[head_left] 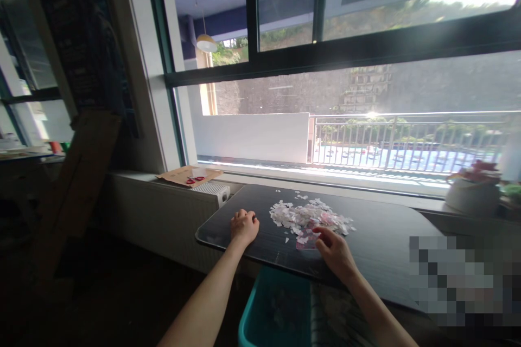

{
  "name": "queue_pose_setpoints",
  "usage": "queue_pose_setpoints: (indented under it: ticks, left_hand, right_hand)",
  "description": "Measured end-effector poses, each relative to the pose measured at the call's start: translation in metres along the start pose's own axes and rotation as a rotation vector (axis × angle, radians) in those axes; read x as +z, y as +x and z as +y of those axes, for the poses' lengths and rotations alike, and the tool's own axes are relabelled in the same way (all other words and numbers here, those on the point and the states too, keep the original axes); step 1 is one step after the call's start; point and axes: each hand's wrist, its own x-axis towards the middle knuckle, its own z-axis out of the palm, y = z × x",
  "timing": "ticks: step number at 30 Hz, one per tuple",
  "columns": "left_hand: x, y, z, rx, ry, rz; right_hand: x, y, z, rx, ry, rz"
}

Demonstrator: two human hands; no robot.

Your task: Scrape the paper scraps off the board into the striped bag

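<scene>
A heap of small white and pinkish paper scraps [299, 216] lies on the dark table [378, 238]. Left of the heap, my left hand [244, 226] rests on the tabletop with its fingers curled in; whatever may be inside them is hidden. My right hand [337, 252] is at the near edge of the heap, thumb and forefinger drawn together over the scraps. Anything pinched there is too small to make out. Below those fingertips a pink, see-through flat piece [306, 245] lies near the table's front edge, with a few scraps on it.
Under the table's front edge stands a teal bin [249, 319] with pale bits inside. Red-handled scissors [195, 179] lie on a brown envelope [173, 175] on the sill, beside a white radiator [211, 190]. A potted plant [472, 195] stands right, by the window.
</scene>
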Motion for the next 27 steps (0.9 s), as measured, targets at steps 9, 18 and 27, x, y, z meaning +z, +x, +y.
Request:
queue_pose_setpoints:
  ticks: [9,18,27]
  left_hand:
    - [-0.0028,-0.0006,0.0008,-0.005,-0.019,-0.017]
    - [0.0006,0.0006,-0.0002,-0.004,-0.011,-0.006]
    - [0.0003,0.001,-0.0006,-0.006,-0.007,-0.009]
  right_hand:
    - [-0.0001,0.0002,-0.0001,0.013,0.024,0.005]
    - [-0.0006,-0.0021,-0.0033,-0.013,0.085,-0.086]
    - [0.0008,-0.0026,-0.0025,-0.033,0.145,-0.18]
